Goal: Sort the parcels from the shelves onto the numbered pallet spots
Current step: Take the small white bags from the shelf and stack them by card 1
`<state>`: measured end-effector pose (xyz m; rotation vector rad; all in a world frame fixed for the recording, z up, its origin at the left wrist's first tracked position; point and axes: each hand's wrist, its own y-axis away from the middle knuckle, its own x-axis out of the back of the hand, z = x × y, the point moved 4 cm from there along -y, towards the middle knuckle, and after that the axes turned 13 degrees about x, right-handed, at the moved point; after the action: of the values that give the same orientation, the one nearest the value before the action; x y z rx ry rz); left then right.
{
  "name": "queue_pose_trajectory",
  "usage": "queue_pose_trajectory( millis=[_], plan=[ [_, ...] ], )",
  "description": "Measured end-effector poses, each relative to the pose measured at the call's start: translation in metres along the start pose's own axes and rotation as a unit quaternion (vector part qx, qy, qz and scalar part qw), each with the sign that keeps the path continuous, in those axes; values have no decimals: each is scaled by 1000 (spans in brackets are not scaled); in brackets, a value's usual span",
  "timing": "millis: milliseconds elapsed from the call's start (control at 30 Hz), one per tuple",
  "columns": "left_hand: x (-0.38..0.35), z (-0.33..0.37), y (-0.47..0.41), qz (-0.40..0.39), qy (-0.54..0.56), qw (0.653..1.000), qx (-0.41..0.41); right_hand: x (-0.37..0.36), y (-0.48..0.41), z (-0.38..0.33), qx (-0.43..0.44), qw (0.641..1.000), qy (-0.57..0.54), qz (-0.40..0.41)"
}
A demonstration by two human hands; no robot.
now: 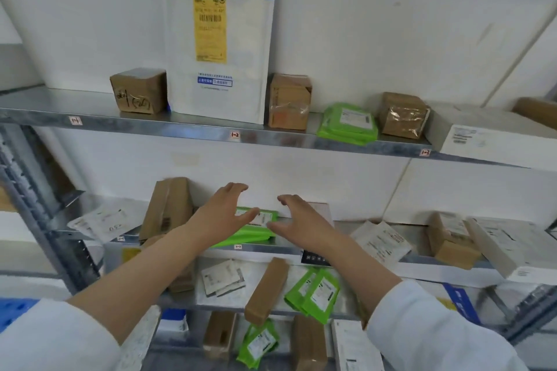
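A green mailer bag (251,232) with a white label lies on the middle shelf (346,227), at its front edge. My left hand (224,214) hovers over the bag's left part with fingers spread, holding nothing. My right hand (297,220) is just right of the bag, fingers apart and empty, in front of a white box (321,209) that it partly hides. A tall brown carton (167,208) leans left of my left hand. No pallet spots are in view.
The top shelf (180,126) carries a tall white-and-blue mailer (218,45), brown boxes (138,90), a green bag (348,123) and a white box (494,141). White mailers (381,242) and cartons (450,239) lie right of my hands. Lower shelves hold more parcels (266,289). A metal upright (42,208) stands at left.
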<state>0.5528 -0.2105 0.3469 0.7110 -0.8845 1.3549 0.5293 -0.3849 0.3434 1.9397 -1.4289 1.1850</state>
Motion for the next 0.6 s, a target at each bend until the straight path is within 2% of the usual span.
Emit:
queue_pose_trajectory(
  millis=[200,367,467,600],
  plan=[
    [6,-30,-54,14,10,997,78,-21,-82,10,53,998,-33,-29],
    [22,-52,-96,59,-47,989,128,-31,-152,13,95,994,-32,-48],
    [20,-91,-120,72,-46,983,164,-46,-185,10,117,990,-38,-72],
    [33,-123,-110,58,-12,977,204,-73,-210,-4,134,983,-61,-109]
  ],
)
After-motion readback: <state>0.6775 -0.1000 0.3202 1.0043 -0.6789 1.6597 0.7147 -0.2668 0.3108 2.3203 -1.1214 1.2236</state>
